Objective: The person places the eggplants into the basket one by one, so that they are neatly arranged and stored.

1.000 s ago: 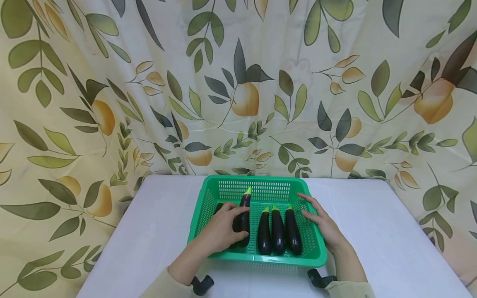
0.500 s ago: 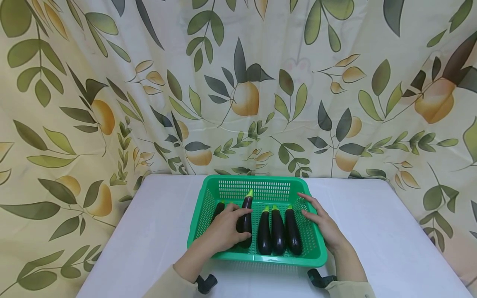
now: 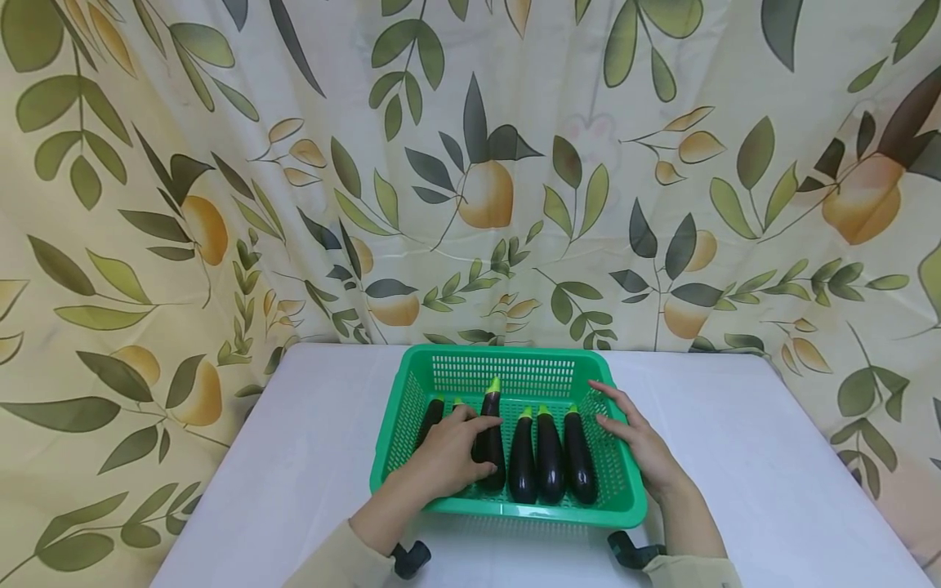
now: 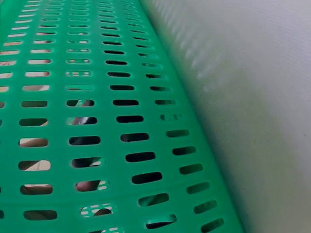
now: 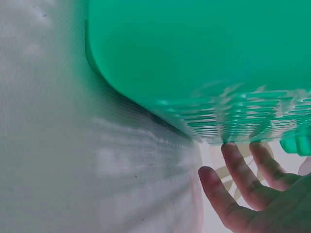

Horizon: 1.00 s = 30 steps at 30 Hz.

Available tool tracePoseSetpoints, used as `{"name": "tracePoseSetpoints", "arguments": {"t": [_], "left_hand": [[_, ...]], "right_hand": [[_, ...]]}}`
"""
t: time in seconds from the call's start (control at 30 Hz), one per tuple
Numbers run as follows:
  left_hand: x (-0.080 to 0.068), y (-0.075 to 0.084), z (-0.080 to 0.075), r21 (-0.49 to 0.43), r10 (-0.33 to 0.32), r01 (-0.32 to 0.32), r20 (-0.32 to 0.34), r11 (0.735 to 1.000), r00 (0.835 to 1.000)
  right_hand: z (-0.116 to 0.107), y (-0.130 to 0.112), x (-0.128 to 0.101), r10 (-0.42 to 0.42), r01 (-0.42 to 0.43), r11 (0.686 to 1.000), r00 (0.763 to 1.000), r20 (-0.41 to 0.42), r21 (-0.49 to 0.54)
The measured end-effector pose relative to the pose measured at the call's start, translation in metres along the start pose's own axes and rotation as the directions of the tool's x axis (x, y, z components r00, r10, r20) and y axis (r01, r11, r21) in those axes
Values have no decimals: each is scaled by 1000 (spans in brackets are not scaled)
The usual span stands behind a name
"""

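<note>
A green slotted basket stands on a white table and holds several dark purple eggplants with green tips. My left hand reaches into the basket, thumb and fingers curled around one eggplant that lies left of a row of three eggplants. Another eggplant lies by the left wall, partly hidden by that hand. My right hand rests with straight fingers on the basket's right wall. In the right wrist view its fingers spread below the basket. The left wrist view shows only the basket wall.
A leaf-and-fruit printed curtain hangs right behind the table. Bare white tabletop lies on both sides of the basket. Black wrist camera mounts show at the bottom edge.
The left hand has lowered the gripped eggplant slightly down and right, closer to the row of three. A further eggplant tip now shows left of it. The right hand has stayed still.
</note>
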State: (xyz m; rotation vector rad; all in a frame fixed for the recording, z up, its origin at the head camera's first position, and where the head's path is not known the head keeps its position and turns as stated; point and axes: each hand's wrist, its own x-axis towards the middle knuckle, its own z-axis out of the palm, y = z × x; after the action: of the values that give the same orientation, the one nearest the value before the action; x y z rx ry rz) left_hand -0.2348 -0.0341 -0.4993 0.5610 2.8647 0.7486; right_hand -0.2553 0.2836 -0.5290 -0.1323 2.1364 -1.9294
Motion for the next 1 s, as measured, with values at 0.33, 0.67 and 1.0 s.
{"name": "tracePoseSetpoints", "arguments": {"t": [0.33, 0.67, 1.0], "left_hand": [[1, 1, 3, 120, -16, 15, 3, 993, 1000], [1, -1, 6, 186, -16, 15, 7, 982, 1000], [-2, -2, 7, 198, -20, 9, 53, 980, 998]], "right_hand": [[0, 0, 0, 3, -3, 1000, 1000, 5, 10], [1, 0, -1, -5, 5, 1000, 1000, 2, 9], [0, 1, 1, -1, 1, 1000, 1000, -4, -4]]}}
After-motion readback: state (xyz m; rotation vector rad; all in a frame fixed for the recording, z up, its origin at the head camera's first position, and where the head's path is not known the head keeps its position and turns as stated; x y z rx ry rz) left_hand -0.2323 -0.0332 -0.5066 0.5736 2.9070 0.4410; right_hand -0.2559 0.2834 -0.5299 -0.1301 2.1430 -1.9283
